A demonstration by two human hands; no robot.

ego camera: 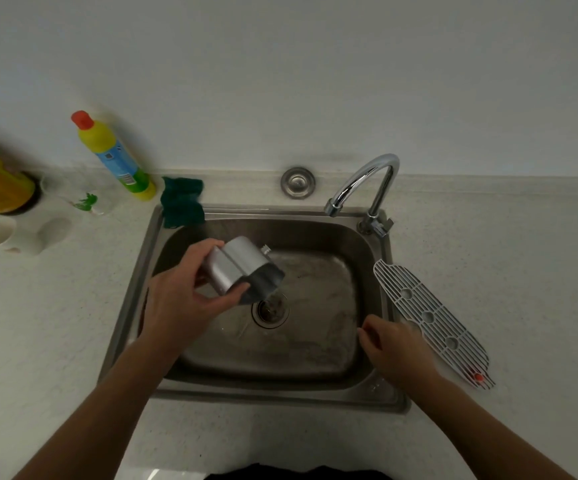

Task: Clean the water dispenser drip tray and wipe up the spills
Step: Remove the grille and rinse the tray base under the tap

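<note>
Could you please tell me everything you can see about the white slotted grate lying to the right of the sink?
The grate is a long, narrow white piece, seemingly plastic, with parallel slots and three round openings along its middle. A small red part sits near its nearer end. It lies flat and diagonal on the speckled countertop, its far end overlapping the sink rim. Neither hand clearly touches it.

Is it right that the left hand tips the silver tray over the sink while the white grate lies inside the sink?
Not quite. The head view shows the left hand tipping the silver tray over the sink, but the white grate lies on the counter beside it.
</note>
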